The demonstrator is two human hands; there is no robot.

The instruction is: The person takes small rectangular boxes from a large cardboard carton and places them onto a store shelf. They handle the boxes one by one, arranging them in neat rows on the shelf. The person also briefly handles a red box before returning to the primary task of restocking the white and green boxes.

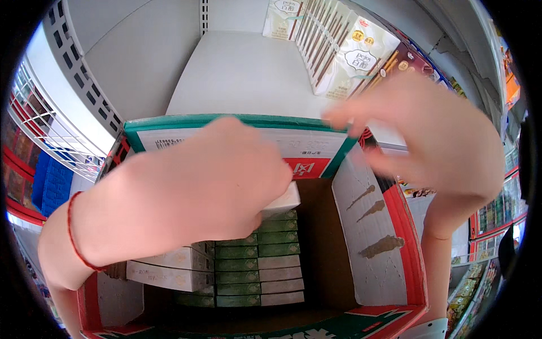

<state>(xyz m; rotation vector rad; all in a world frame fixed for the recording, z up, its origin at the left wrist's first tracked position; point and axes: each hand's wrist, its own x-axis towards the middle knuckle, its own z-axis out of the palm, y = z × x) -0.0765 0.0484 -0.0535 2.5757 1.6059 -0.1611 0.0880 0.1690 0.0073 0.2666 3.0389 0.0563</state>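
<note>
My left hand (211, 178), with a red string at the wrist, reaches into an open cardboard carton (377, 237). Its fingers are bent down around a white snack box (284, 201), mostly hidden behind the hand. Below it in the carton stand rows of green boxes (237, 276) and pale boxes (281, 274), with larger white boxes (169, 271) at their left. My right hand (432, 140), blurred, hovers over the carton's right rear corner, fingers apart and holding nothing visible. Just behind its fingers a row of white Pejoy boxes (360, 59) stands on the shelf.
The carton's rear edge meets a white metal shelf (241, 76). A perforated shelf upright (80, 72) and a white wire rack (46, 127) are at the left, with a blue basket (53, 182) below. Dark red boxes (410, 59) stand right of the white ones.
</note>
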